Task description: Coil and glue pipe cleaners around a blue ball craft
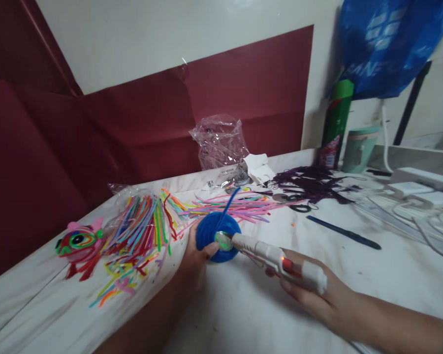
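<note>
The left hand (197, 256) is curled partway closed around the lower left of a round blue piece (206, 230), its thumb laid on the front near a shiny, pale-green patch (224, 241); the other fingers are hidden behind the piece, so I cannot tell how far they wrap. A loose blue strand (230, 202) stands up from the top, above that hand.

The right hand (332, 292) is closed around the body of a white glue gun (260, 249), which reaches toward the left hand with its nozzle at the patch (whether the tip touches, I cannot tell). A small orange light glows on the gun, just above the right hand's fingers.

The blue piece looks light, and its wound, fuzzy surface should give a little and grip well rather than slip. The shiny patch may be slicker and, if glue is there, hot, so the best hold is probably low on the outer side, with the thumb kept off the nozzle. The gun looks stiff and somewhat front-awkward, best held by its body, well behind the tip.

Beyond the left hand, to its left, lie a bundle of coloured strips (142, 223) and a pink fish-like figure (81, 246) on the desk (239, 314). Beyond the right hand is a dark stick (343, 232).
</note>
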A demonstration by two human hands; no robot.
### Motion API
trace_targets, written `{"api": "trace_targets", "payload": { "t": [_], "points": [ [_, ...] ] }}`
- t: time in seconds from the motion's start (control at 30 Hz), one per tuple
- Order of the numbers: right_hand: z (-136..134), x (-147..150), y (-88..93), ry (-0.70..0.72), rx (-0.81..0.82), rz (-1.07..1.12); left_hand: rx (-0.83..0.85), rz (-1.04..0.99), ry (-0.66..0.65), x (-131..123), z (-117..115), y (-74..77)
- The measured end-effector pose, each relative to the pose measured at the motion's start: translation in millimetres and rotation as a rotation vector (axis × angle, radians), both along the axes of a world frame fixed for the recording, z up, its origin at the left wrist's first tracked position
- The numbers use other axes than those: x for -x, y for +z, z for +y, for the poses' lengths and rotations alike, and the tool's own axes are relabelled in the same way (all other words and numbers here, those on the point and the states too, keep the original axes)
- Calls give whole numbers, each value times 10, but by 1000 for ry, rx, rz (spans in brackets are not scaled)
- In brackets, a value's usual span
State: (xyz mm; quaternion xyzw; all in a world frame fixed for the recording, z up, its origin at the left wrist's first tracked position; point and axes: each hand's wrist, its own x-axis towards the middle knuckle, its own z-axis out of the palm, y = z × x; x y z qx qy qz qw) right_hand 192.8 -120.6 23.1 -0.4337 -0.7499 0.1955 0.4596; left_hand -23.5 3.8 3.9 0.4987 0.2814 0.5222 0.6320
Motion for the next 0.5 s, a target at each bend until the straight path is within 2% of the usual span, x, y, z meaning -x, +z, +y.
{"api": "trace_targets", "payload": {
  "t": [0.2, 0.5],
  "points": [
    [-6, -28, -77, -51, -47, 57, 5, -9, 25, 20, 35, -14],
    [-27, 6, -43, -40, 34, 30, -38, 5, -22, 43, 36, -39]
  ]
}}
